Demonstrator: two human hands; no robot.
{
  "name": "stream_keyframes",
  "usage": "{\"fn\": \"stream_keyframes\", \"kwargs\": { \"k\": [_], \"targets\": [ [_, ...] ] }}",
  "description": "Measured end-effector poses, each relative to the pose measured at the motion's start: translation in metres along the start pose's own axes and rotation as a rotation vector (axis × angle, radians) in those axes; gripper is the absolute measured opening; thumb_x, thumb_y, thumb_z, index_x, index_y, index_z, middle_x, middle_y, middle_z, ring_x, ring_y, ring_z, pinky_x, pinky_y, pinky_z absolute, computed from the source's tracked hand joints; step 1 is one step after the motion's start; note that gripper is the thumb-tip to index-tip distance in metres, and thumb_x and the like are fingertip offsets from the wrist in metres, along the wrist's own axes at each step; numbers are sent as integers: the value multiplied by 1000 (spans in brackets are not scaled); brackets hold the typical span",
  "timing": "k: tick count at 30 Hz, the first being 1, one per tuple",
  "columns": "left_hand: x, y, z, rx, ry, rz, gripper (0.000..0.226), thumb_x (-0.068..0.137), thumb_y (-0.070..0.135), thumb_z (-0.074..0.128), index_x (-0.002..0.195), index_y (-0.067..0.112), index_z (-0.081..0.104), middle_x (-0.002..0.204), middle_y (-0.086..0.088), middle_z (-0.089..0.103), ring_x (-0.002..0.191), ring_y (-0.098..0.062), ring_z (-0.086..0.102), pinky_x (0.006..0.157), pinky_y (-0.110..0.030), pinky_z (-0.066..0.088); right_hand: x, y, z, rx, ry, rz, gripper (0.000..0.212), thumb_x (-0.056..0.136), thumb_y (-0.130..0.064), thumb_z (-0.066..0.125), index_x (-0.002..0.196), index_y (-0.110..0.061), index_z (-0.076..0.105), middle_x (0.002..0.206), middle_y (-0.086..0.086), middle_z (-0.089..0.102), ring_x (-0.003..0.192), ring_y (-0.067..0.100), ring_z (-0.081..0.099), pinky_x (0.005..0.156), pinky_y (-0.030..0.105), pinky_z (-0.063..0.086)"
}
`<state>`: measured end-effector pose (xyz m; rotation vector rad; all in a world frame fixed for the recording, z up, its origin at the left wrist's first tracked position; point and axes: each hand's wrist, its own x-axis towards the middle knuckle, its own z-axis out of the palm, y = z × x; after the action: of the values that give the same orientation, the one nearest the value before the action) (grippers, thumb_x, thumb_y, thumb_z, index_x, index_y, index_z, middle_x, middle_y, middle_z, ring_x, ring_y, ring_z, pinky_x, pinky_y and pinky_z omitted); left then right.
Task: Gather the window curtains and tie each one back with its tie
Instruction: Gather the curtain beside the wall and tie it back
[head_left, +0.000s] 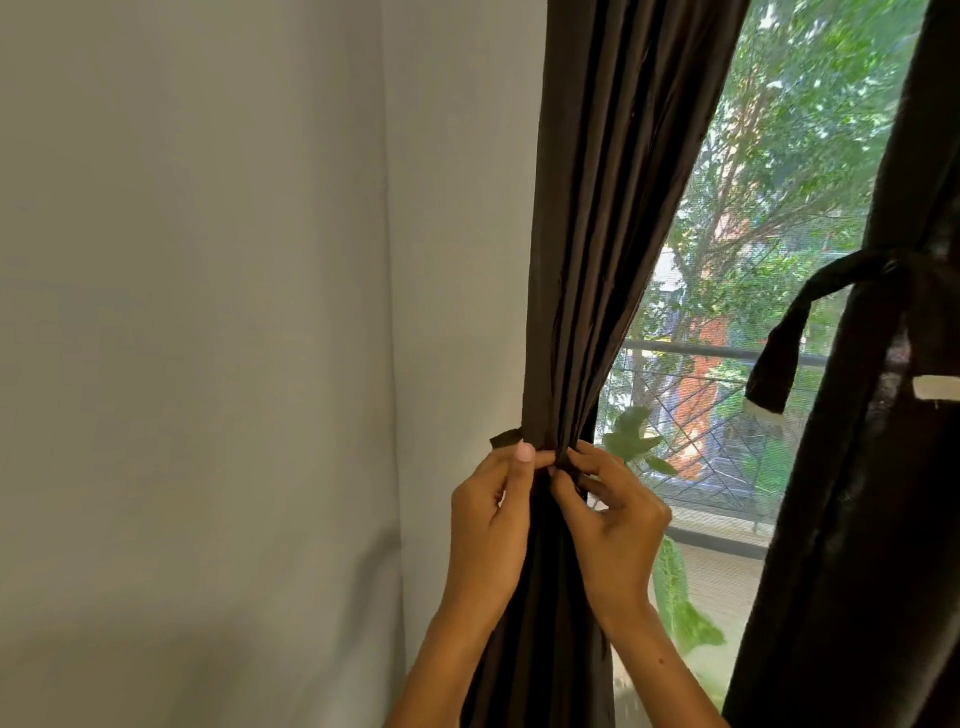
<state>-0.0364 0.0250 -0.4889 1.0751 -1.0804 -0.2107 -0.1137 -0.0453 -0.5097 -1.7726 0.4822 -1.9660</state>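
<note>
A dark brown left curtain (597, 218) hangs by the wall, bunched into a narrow waist at about hand height. Its matching tie (506, 439) wraps that waist, with one end sticking out to the left. My left hand (488, 525) grips the tie on the left side, thumb pressed on top. My right hand (613, 514) pinches the tie's other end against the front of the bunch, fingertips meeting those of the left hand. At the right edge hangs the right curtain (872, 467), its tie (800, 332) wrapped around it with a loose end dangling.
A plain pale wall (234, 312) fills the left half. Between the curtains the window (753, 260) shows trees, a railing and a balcony floor outside. A white label (935, 387) shows on the right curtain.
</note>
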Motion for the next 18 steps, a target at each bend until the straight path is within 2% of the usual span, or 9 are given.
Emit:
{"fn": "stream_keyframes", "kwargs": {
  "k": [2, 4, 5, 7, 10, 12, 15, 16, 18],
  "targets": [
    [6, -5, -9, 36, 79, 30, 26, 97, 34, 47, 98, 26, 72, 102, 14, 70, 103, -1, 61, 84, -10, 46, 5, 2, -4, 38, -4, 51, 37, 73, 6, 76, 93, -24, 70, 93, -21, 71, 87, -1, 68, 75, 11, 52],
    [19, -16, -21, 192, 184, 21, 21, 97, 28, 50, 110, 31, 65, 106, 13, 63, 101, 1, 57, 85, -16, 48, 8, 1, -8, 97, -23, 109, 40, 73, 3, 77, 92, -32, 71, 89, -23, 72, 85, 1, 69, 75, 12, 52],
    [28, -22, -27, 315, 162, -5, 28, 96, 27, 50, 122, 34, 58, 110, 11, 58, 100, 0, 54, 87, -18, 47, 9, -1, -10, 121, -31, 121, 44, 73, 2, 77, 91, -38, 72, 89, -23, 72, 84, 2, 70, 75, 12, 53],
    [46, -35, -32, 546, -13, -61, 47, 96, 28, 51, 140, 33, 39, 117, 3, 51, 104, -9, 49, 93, -22, 41, 11, -3, -11, 135, -49, 119, 51, 73, 2, 77, 87, -47, 71, 89, -22, 72, 84, 2, 70, 76, 12, 53],
    [57, -48, -27, 684, -198, -72, 59, 94, 30, 56, 146, 30, 29, 126, 3, 56, 107, -15, 45, 90, -17, 28, 9, -6, -11, 122, -74, 96, 47, 73, 1, 77, 89, -43, 70, 90, -22, 72, 86, 3, 70, 76, 13, 53],
    [57, -50, -26, 683, -191, -47, 51, 92, 27, 60, 140, 27, 42, 115, 7, 63, 103, -14, 48, 87, -17, 26, 8, -7, -11, 97, -78, 82, 42, 73, 0, 78, 92, -36, 70, 92, -23, 72, 87, 2, 70, 76, 13, 53],
    [55, -40, -31, 649, -73, 1, 20, 88, 26, 65, 107, 22, 71, 95, 8, 70, 92, -15, 57, 89, -36, 44, 8, -4, -10, 4, -60, 7, 38, 72, 3, 78, 93, -27, 70, 92, -26, 70, 87, -2, 68, 75, 10, 52],
    [51, -35, -34, 646, -36, 14, 16, 87, 27, 66, 99, 20, 74, 93, 6, 71, 88, -12, 57, 87, -40, 47, 7, -3, -9, -42, -48, -32, 36, 72, 4, 78, 95, -23, 70, 97, -23, 67, 89, -3, 67, 75, 9, 51],
    [36, -21, -37, 632, 25, 56, 12, 86, 28, 67, 93, 21, 74, 91, 8, 70, 84, -8, 57, 85, -34, 50, 6, 1, -7, -119, -12, -73, 32, 72, 4, 77, 97, -15, 71, 101, -10, 60, 91, -2, 62, 76, 10, 52]
  ]
}}
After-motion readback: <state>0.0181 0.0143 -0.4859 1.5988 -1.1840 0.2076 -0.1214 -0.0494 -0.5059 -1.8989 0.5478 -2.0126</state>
